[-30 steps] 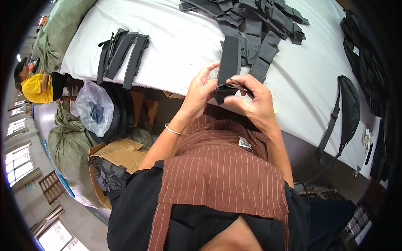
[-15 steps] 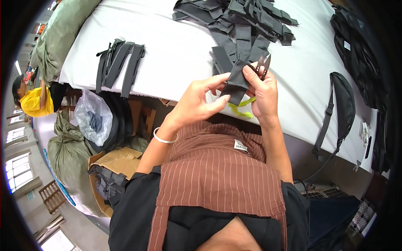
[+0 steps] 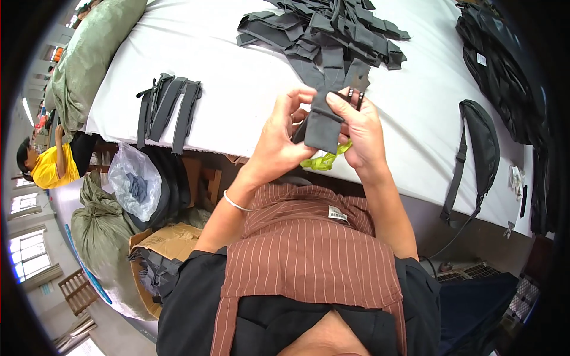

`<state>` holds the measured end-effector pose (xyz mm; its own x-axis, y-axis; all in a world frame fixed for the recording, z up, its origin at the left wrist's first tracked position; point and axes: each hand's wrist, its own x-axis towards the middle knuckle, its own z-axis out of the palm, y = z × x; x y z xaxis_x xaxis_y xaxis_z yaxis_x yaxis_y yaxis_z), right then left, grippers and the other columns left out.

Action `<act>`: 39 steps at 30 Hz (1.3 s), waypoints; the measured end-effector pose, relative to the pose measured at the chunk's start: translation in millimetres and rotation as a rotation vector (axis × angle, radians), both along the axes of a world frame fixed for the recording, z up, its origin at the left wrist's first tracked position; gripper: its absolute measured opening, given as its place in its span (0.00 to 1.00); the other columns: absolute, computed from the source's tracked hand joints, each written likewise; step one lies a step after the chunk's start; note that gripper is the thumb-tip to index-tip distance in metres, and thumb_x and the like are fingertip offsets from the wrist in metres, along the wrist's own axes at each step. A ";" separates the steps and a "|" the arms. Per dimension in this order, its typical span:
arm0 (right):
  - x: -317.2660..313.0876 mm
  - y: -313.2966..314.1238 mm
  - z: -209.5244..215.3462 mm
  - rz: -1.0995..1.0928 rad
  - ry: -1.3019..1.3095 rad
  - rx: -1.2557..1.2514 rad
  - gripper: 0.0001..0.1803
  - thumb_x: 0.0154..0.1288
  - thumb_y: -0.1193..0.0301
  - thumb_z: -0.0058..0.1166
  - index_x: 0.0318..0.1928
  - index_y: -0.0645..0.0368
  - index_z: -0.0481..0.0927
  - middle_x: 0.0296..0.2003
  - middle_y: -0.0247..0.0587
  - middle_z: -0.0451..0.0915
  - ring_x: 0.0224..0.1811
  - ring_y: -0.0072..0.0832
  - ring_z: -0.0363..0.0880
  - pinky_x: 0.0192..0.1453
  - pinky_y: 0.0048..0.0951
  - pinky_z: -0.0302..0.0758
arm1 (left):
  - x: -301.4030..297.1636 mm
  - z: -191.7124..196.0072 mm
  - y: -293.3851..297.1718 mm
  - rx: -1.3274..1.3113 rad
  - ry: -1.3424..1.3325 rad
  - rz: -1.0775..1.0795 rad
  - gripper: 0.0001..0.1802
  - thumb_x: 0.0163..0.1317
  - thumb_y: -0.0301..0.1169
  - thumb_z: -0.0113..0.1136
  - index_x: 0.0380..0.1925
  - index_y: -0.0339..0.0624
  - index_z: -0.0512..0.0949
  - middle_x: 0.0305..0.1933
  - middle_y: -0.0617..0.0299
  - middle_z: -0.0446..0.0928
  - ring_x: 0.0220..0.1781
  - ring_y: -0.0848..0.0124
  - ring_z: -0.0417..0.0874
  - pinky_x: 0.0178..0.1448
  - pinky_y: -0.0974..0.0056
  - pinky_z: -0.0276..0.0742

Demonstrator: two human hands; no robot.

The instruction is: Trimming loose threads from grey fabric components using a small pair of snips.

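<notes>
Two hands meet over the desk's near edge, and between them we have one dark grey fabric strip (image 3: pixel 323 127). Its long axis runs roughly away from our body, from the near edge toward the big pile of grey strips (image 3: pixel 332 29) at the desk's far side. Its near end hangs toward the apron (image 3: pixel 314 249); its far end merges with the grey behind it, so we cannot tell just where it stops. Neither hand is clearly nearer: our left hand (image 3: pixel 282 139) is at the strip's left side, our right hand (image 3: pixel 362 130) at its right.

In the right hand we pinch the strip, thumb pressed on its upper face. That same hand also carries dark thread snips (image 3: pixel 355 98), their tips pointing away from us and too blurred for us to say how far apart the blades stand. Our left hand is loosely curved, with a moderate gap between thumb and forefinger, both close against the strip; whether they grip it, we cannot tell.

A yellow-green ribbon (image 3: pixel 323 161) dangles below, next to the right hand's fingers. Toward the left end of the desk (image 3: pixel 231 95), well apart from our hands, lies a small group of grey strips (image 3: pixel 169 113).
</notes>
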<state>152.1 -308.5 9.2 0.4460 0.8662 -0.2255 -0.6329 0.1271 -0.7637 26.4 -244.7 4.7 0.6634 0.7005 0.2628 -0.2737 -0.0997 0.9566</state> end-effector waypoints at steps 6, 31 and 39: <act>6.1 3.5 -33.7 0.071 -0.121 -0.023 0.06 0.62 0.74 0.56 0.31 0.58 0.72 0.19 0.24 0.67 0.13 0.09 0.56 0.15 0.15 0.53 | 0.6 -25.8 7.6 -0.531 0.038 0.004 0.11 0.63 0.29 0.58 0.43 0.36 0.77 0.39 0.64 0.79 0.37 0.79 0.77 0.41 0.74 0.74; -8.9 -43.3 -36.8 0.024 -1.528 -0.090 0.10 0.48 0.73 0.64 0.35 0.56 0.82 0.25 0.34 0.78 0.26 0.30 0.73 0.32 0.29 0.69 | -13.8 -61.1 27.6 -0.561 0.231 0.142 0.09 0.59 0.29 0.62 0.32 0.31 0.82 0.27 0.62 0.80 0.26 0.80 0.77 0.29 0.74 0.73; -12.5 -43.1 -44.7 -0.129 -1.354 -0.216 0.06 0.50 0.72 0.63 0.30 0.55 0.81 0.23 0.32 0.77 0.24 0.30 0.73 0.29 0.29 0.69 | -17.0 -54.4 24.7 -0.566 0.262 0.124 0.09 0.58 0.28 0.62 0.32 0.31 0.81 0.28 0.62 0.80 0.26 0.81 0.76 0.30 0.74 0.73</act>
<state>139.6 -351.6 -35.5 0.4968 0.8062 0.3214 0.6210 -0.0715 -0.7805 9.4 -220.0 -49.7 0.5606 0.7591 -0.3310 -0.0422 0.4254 0.9040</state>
